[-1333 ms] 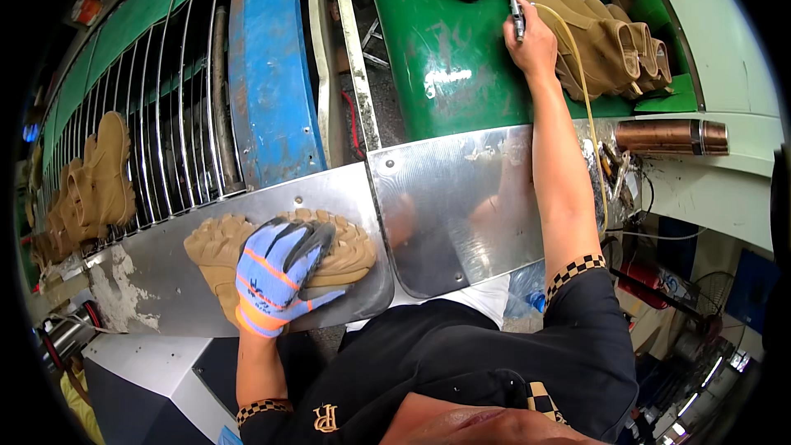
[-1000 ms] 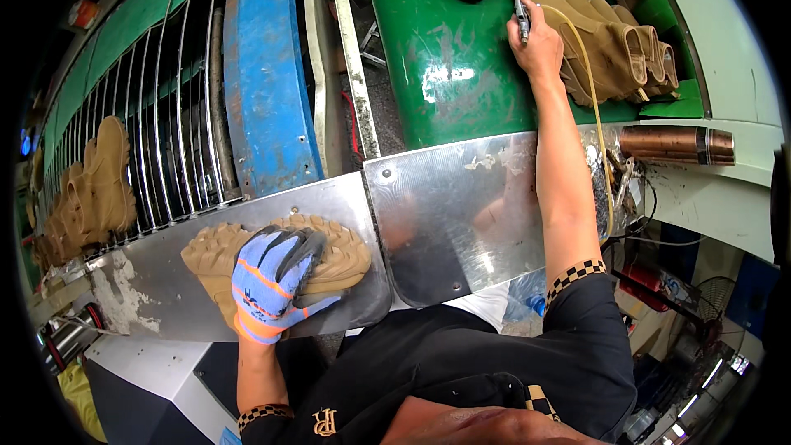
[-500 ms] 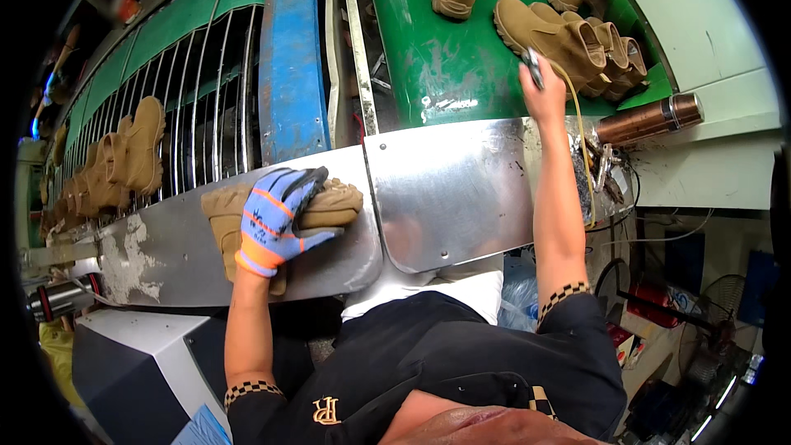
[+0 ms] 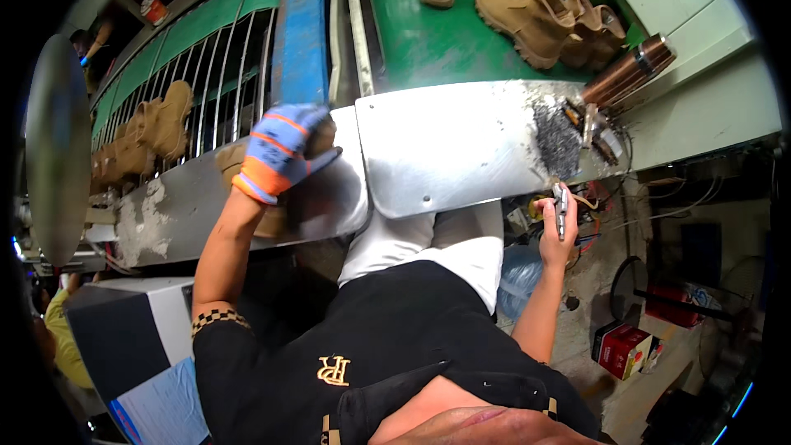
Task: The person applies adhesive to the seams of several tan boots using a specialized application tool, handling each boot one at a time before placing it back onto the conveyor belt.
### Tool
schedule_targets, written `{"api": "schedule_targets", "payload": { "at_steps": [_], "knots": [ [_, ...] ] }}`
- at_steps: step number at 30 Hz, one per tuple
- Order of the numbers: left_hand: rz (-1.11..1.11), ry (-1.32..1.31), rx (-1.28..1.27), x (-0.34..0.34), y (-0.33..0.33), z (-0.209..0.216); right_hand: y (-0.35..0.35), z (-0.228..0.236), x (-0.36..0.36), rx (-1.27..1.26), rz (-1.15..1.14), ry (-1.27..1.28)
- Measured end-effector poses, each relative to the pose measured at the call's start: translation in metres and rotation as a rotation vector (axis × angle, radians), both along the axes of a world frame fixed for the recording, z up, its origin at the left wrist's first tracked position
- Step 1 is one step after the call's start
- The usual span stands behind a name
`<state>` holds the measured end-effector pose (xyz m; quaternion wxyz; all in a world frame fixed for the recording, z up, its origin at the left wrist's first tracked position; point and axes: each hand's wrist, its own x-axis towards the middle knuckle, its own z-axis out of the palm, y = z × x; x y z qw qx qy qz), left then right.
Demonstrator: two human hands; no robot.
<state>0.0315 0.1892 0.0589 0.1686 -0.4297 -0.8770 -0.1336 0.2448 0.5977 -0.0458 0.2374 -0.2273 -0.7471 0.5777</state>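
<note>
My left hand, in a blue and orange glove with dark fingertips, is closed over a tan boot on the metal worktop at left. The boot is partly covered by the glove and blurred by motion. My bare right hand is beyond the worktop's near right edge, wrapped round a small silver hand tool. A yellow hose shows beside the tool; its exact kind is hard to make out.
More tan boots stand on the green surface at the back. Another row of boots lines the metal rack at left. A copper-coloured flask lies right of the metal plate, near small tools. A red carton sits lower right.
My right hand has drawn back with the silver tool from the boots on the green surface to beyond the worktop's near edge. My left hand stays on the boot, which now blurs. The view has shifted.
</note>
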Motion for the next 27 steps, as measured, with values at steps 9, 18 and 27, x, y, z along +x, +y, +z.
{"api": "schedule_targets", "payload": {
  "at_steps": [9,18,27],
  "knots": [
    [-0.131,-0.205,0.965,0.020,-0.020,0.035,-0.097,0.038,-0.017,-0.343,0.617,0.275],
    [-0.271,-0.590,0.914,0.003,0.026,0.047,-0.134,0.128,-0.089,-0.043,0.946,0.475],
    [-0.185,-0.630,0.843,-0.023,0.025,0.047,-0.171,0.136,-0.144,-0.201,0.919,0.515]
  ]
}}
